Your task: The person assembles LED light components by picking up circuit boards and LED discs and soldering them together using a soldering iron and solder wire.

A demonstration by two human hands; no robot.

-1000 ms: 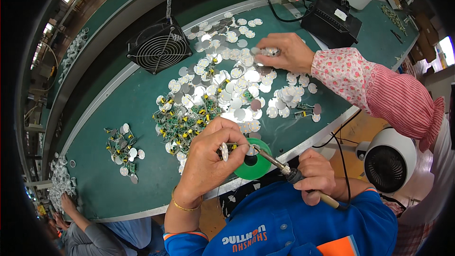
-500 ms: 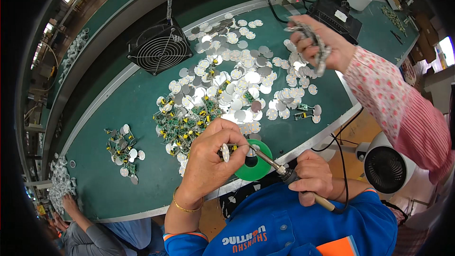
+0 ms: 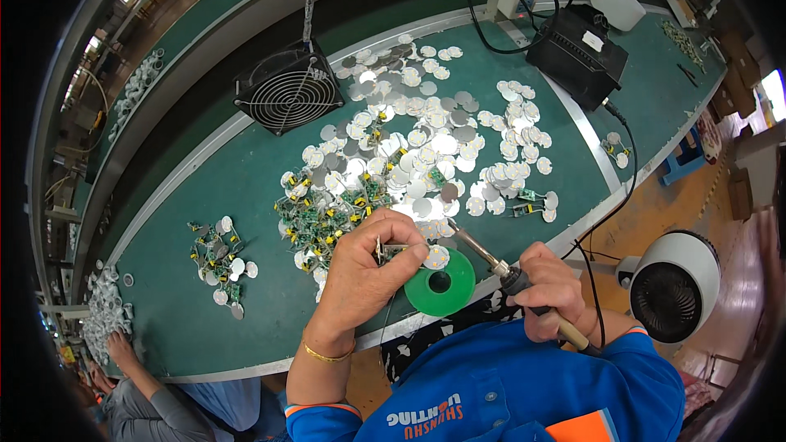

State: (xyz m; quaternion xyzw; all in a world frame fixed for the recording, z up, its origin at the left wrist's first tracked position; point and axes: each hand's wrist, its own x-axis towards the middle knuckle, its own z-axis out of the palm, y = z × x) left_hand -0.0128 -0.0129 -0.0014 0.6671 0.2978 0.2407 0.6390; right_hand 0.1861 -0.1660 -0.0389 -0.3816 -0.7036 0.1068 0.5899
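- Green tabletop, discs and boards piled mid-bench.
- left hand: fingers pinched on small circuit board, just above green solder spool.
- right hand: fingers wrapped round soldering iron, tip near the board.
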